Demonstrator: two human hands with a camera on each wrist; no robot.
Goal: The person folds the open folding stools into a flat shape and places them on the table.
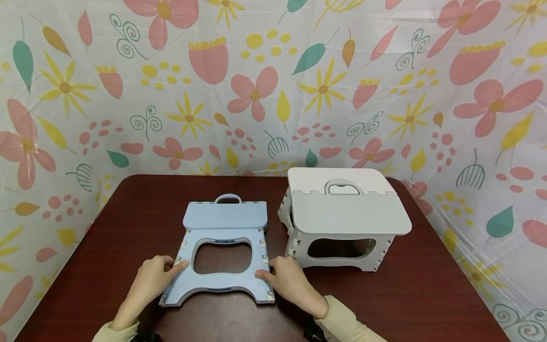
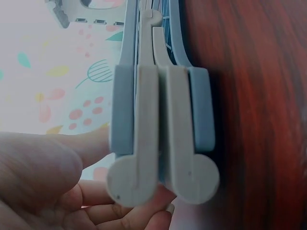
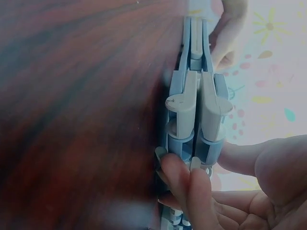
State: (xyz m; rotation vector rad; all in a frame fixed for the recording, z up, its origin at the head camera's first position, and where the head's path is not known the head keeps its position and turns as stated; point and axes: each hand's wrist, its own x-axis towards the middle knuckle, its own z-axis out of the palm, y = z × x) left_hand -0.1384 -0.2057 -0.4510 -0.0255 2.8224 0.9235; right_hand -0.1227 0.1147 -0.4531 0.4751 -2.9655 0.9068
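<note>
A light blue folding step stool [image 1: 225,216] lies folded flat on the table, its small carry handle [image 1: 228,197] toward the back. My left hand [image 1: 150,280] grips its left edge, thumb on top and the other fingers curled at the side. On the opposite edge my right hand [image 1: 292,281] does the same, thumb over the upper face. The left wrist view looks along the stool's front edge, where pale hinge ends [image 2: 132,179] sit between the blue layers. In the right wrist view, fingertips [image 3: 175,167] curl round the stacked layers close to the tabletop.
A white and grey folding step stool [image 1: 350,213] stands unfolded to the right, close beside the blue one. Both are on a dark red-brown wooden table [image 1: 107,237]. Behind the table hangs a floral-patterned cloth [image 1: 256,95].
</note>
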